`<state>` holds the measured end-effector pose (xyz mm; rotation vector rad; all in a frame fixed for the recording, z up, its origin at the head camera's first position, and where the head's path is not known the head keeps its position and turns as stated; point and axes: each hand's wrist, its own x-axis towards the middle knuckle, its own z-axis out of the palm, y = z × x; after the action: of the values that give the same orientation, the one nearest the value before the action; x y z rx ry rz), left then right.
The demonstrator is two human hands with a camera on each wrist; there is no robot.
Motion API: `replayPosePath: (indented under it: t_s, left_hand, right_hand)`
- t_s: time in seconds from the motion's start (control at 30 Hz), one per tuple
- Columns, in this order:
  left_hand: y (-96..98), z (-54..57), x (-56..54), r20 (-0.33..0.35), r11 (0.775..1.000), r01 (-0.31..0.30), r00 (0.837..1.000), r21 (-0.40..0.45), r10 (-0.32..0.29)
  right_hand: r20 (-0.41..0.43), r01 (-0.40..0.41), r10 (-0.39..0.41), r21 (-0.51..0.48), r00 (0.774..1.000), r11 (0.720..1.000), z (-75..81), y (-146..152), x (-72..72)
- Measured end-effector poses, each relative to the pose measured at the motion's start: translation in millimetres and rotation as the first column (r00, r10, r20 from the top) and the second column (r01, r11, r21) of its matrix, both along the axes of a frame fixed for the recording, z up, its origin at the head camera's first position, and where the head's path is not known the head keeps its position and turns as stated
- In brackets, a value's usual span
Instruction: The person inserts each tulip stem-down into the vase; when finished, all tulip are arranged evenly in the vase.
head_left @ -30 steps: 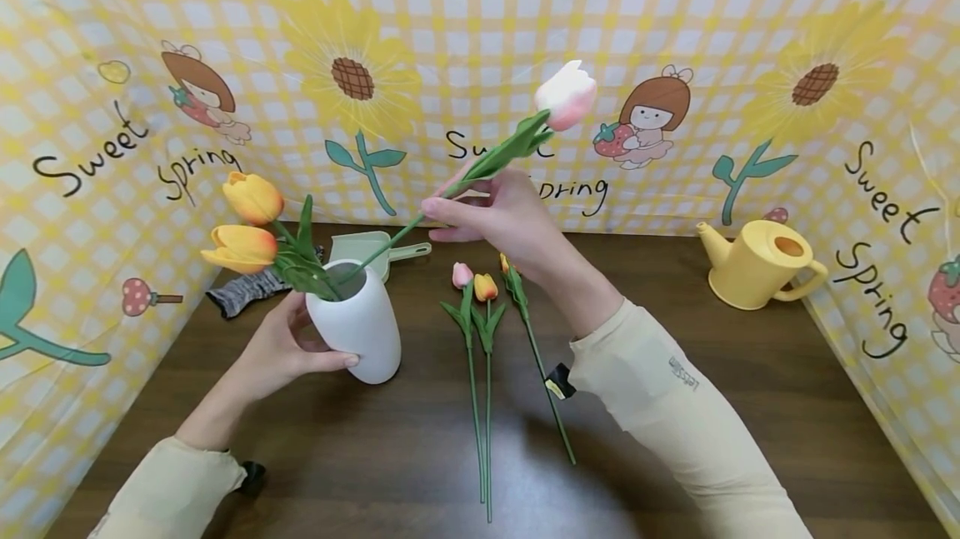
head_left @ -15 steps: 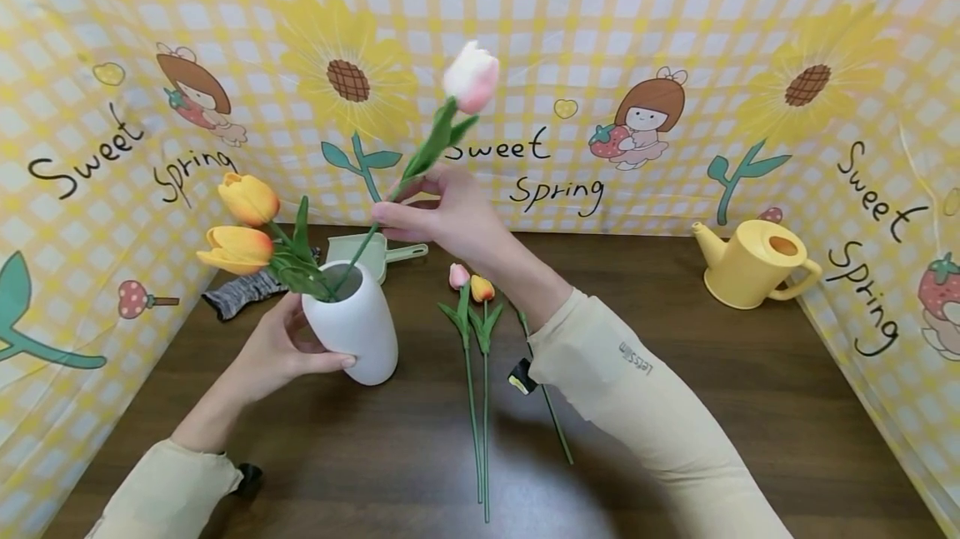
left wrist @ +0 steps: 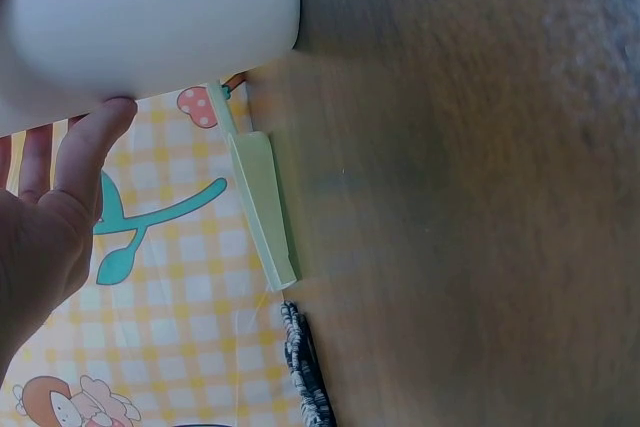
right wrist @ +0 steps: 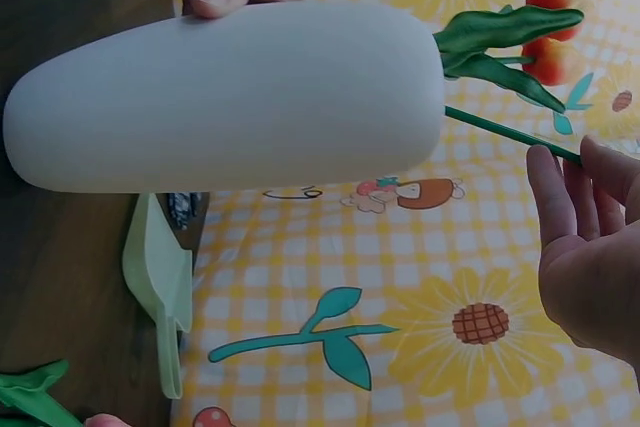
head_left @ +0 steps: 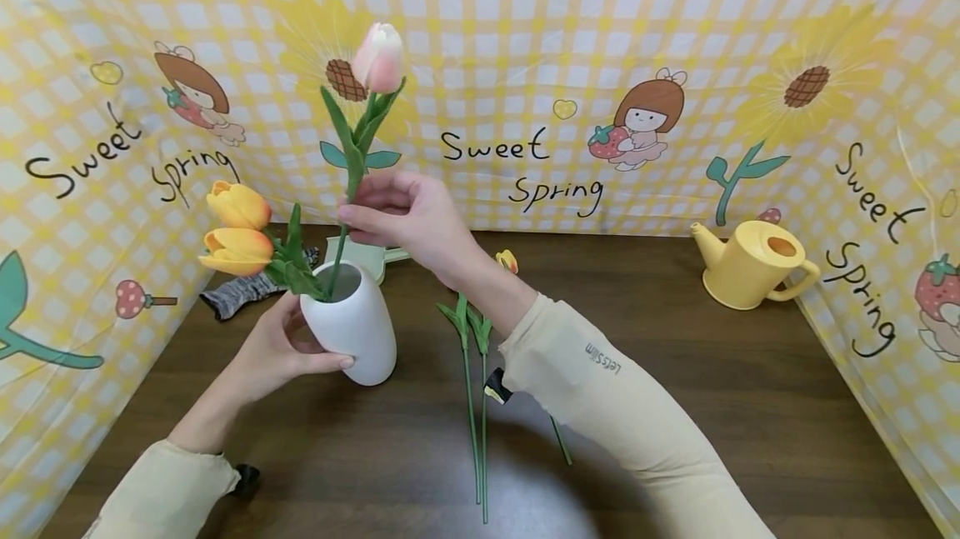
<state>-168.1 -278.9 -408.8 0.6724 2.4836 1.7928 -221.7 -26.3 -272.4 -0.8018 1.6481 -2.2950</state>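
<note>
A white vase [head_left: 356, 339] is tilted a little on the table in the head view. My left hand [head_left: 273, 351] grips its side, thumb in front and the other fingers partly hidden behind it. Two yellow-orange tulips [head_left: 238, 252] lean out of its mouth to the left. My right hand [head_left: 412, 218] pinches the stem of a pink-and-white tulip [head_left: 381, 60] just below its leaves. That tulip stands nearly upright, its lower stem inside the vase mouth. In the right wrist view, the green stem [right wrist: 490, 127] runs from the vase into the pinching fingers [right wrist: 555, 192].
Several tulips lie to the right of the vase, their stems [head_left: 484, 422] toward me and some heads hidden by my right arm. A yellow watering can [head_left: 753, 264] stands at the right. Behind the vase lie a pale green dustpan [left wrist: 262, 207] and a grey knitted item [head_left: 243, 293].
My right hand has moved left toward the vase, bringing the pink-and-white tulip from a strong slant to nearly upright. The left hand and vase have stayed nearly in place.
</note>
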Motion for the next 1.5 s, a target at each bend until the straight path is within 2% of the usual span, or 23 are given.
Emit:
replayPosePath:
  t_s: [0.43,0.57,0.67,0.83,1.03,1.23,1.37,1.5]
  left_hand:
    - [-1.1,0.2,-0.5,-0.014,1.0,0.003,1.0,-0.002,-0.003]
    - [-1.8,-0.2,-1.0,-0.018,1.0,0.009,1.0,-0.007,-0.009]
    - [-2.7,-0.4,-1.8,-0.017,1.0,0.01,1.0,-0.017,-0.01]
    - [-4.2,-0.9,-2.1,-0.005,1.0,0.003,1.0,-0.026,-0.003]
    - [-4.3,-0.9,-2.1,-0.006,1.0,0.002,1.0,-0.027,-0.002]
    - [-4.4,-0.2,-1.9,-0.004,1.0,0.005,1.0,-0.025,-0.005]
    - [-4.3,-0.2,-2.3,-0.005,1.0,0.006,1.0,-0.021,-0.006]
    - [-4.1,-0.9,-2.9,-0.01,1.0,0.012,1.0,-0.017,-0.012]
  right_hand:
    - [0.001,-0.018,0.018,0.109,1.0,0.994,-10.9,-10.6,2.0]
    - [-0.032,-0.017,0.022,0.139,0.999,0.99,-14.6,-12.3,1.5]
    - [-0.083,-0.013,0.029,0.197,0.996,0.98,-17.4,-12.1,1.6]
    - [-0.192,0.004,0.052,0.28,0.98,0.96,-21.6,-11.3,1.9]
    - [-0.277,0.041,0.059,0.342,0.959,0.939,-20.3,-9.6,1.8]
    - [-0.374,0.073,0.094,0.409,0.923,0.91,-13.8,-9.9,-2.1]
    - [-0.373,0.033,0.141,0.424,0.917,0.905,-10.9,-10.1,-5.3]
    - [-0.337,-0.007,0.164,0.423,0.927,0.906,-8.0,-8.8,-7.5]
